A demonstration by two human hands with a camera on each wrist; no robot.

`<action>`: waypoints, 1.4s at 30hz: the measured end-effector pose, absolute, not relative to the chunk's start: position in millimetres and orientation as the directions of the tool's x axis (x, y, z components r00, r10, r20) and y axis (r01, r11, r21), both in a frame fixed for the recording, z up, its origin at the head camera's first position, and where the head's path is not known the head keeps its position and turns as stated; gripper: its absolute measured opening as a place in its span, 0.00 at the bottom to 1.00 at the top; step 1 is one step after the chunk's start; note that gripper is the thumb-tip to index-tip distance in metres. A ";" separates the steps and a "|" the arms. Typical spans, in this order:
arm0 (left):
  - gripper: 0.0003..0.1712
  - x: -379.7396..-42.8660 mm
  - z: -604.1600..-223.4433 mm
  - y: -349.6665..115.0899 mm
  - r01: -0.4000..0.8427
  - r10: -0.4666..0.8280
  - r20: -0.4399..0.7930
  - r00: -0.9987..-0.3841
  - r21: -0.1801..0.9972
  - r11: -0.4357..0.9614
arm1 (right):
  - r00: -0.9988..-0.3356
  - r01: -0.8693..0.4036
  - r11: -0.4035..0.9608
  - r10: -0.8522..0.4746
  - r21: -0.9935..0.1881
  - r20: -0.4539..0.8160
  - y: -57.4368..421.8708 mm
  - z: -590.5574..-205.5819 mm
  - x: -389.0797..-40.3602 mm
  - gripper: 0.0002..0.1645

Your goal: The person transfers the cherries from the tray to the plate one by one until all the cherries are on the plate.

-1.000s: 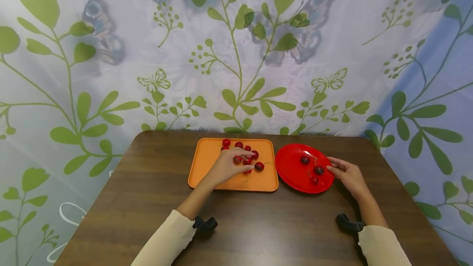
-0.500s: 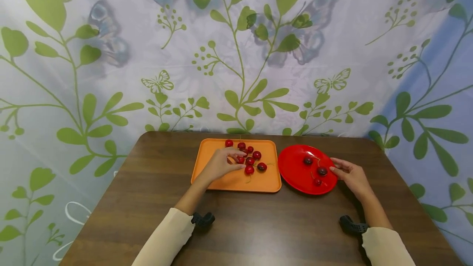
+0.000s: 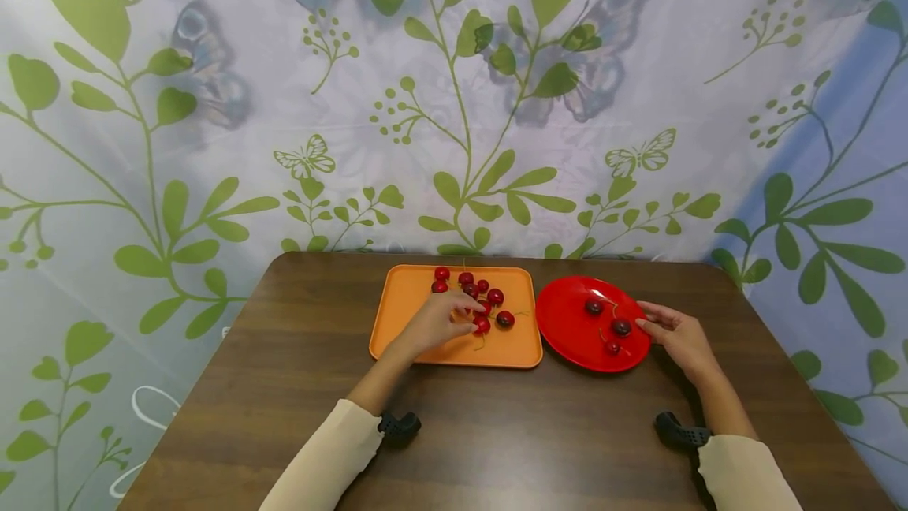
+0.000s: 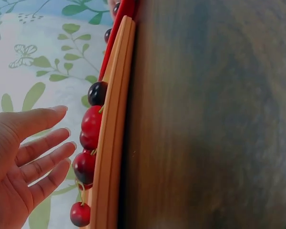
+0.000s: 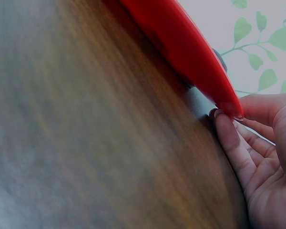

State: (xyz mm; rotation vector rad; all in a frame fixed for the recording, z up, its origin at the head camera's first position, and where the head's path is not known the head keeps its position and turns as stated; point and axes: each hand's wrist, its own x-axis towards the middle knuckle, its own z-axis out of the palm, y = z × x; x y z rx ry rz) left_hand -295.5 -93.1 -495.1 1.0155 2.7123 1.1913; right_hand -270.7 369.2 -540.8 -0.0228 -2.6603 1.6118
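Note:
Above an orange tray (image 3: pixel 397 310) hovers my left hand (image 3: pixel 434 322), fingers loosely bent and holding nothing. In the left wrist view, a gap separates that hand's fingertips from several cherries (image 4: pixel 84 166) along the tray. Those dark red cherries (image 3: pixel 505 319), some with stems, lie mostly on the tray's right half; the hand hides part of the group. To the tray's right is a red plate (image 3: pixel 563 330) bearing three cherries (image 3: pixel 621 327). My right hand (image 3: pixel 682 344) pinches the plate's right rim, thumb below and a finger above in the right wrist view, where the rim looks raised off the table.
Tray and plate sit side by side near the far edge of a brown wooden table (image 3: pixel 525 432). A patterned cloth (image 3: pixel 340 101) with leaves and butterflies hangs behind it. Each wrist wears a black band (image 3: pixel 400 427).
My left hand draws back left from the cherries, then shifts slightly right over them again. The right hand keeps its grip on the plate. The head view shifts a little.

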 end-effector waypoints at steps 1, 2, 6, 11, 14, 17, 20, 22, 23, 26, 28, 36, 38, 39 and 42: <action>0.18 -295.1 -495.5 -91.6 0.566 0.576 0.232 -0.784 0.649 0.508 | -0.999 0.000 0.464 0.033 -0.886 0.018 369.3 -540.5 -270.4 0.36; 0.18 -294.8 -495.9 -90.2 0.572 0.586 0.225 -0.778 0.639 0.514 | -0.999 -0.001 0.467 0.032 -0.884 0.018 369.5 -540.4 -270.1 0.36; 0.17 -292.1 -497.4 -85.3 0.589 0.612 0.194 -0.767 0.591 0.551 | -0.999 0.000 0.477 0.031 -0.879 0.017 369.9 -540.8 -269.6 0.36; 0.17 -290.4 -499.3 -80.7 0.591 0.614 0.159 -0.773 0.533 0.606 | -0.999 -0.003 0.493 0.032 -0.870 0.021 370.7 -541.3 -269.5 0.36; 0.17 -290.0 -499.6 -78.9 0.578 0.607 0.136 -0.783 0.516 0.631 | -0.999 -0.005 0.490 0.031 -0.872 0.023 370.8 -541.0 -269.1 0.36; 0.18 -289.1 -499.1 -77.5 0.563 0.598 0.113 -0.794 0.508 0.651 | -0.999 -0.007 0.482 0.028 -0.876 0.024 371.3 -541.3 -268.8 0.36; 0.18 -288.6 -499.2 -77.3 0.554 0.592 0.097 -0.800 0.497 0.668 | -0.999 -0.009 0.476 0.027 -0.880 0.025 371.5 -541.9 -268.7 0.36; 0.18 -288.0 -499.1 -77.4 0.550 0.588 0.090 -0.804 0.489 0.677 | -0.999 -0.009 0.474 0.027 -0.880 0.025 371.4 -542.2 -268.7 0.36; 0.18 -288.1 -499.5 -77.7 0.549 0.587 0.087 -0.805 0.485 0.681 | -0.999 -0.009 0.473 0.027 -0.881 0.025 371.4 -542.3 -268.7 0.36; 0.19 -287.9 -500.2 -78.1 0.550 0.585 0.083 -0.807 0.466 0.693 | -0.999 -0.014 0.471 0.024 -0.882 0.028 371.4 -542.2 -268.8 0.36; 0.19 -287.7 -500.7 -78.4 0.555 0.587 0.084 -0.805 0.455 0.697 | -0.999 -0.017 0.468 0.023 -0.884 0.031 371.5 -542.1 -269.0 0.36; 0.17 -287.8 -500.8 -79.8 0.574 0.603 0.083 -0.794 0.429 0.697 | -0.999 -0.024 0.464 0.018 -0.886 0.037 370.4 -540.9 -268.6 0.35; 0.17 -288.5 -501.5 -80.0 0.578 0.609 0.081 -0.789 0.436 0.690 | -0.999 -0.029 0.462 0.010 -0.886 0.038 369.9 -540.6 -268.4 0.36; 0.18 -289.0 -502.1 -80.1 0.577 0.611 0.079 -0.787 0.441 0.687 | -0.999 -0.028 0.460 0.011 -0.888 0.037 369.8 -540.6 -268.4 0.36; 0.19 -290.4 -503.1 -80.5 0.577 0.620 0.076 -0.781 0.466 0.671 | -0.999 -0.028 0.460 0.009 -0.887 0.036 369.8 -540.8 -268.3 0.35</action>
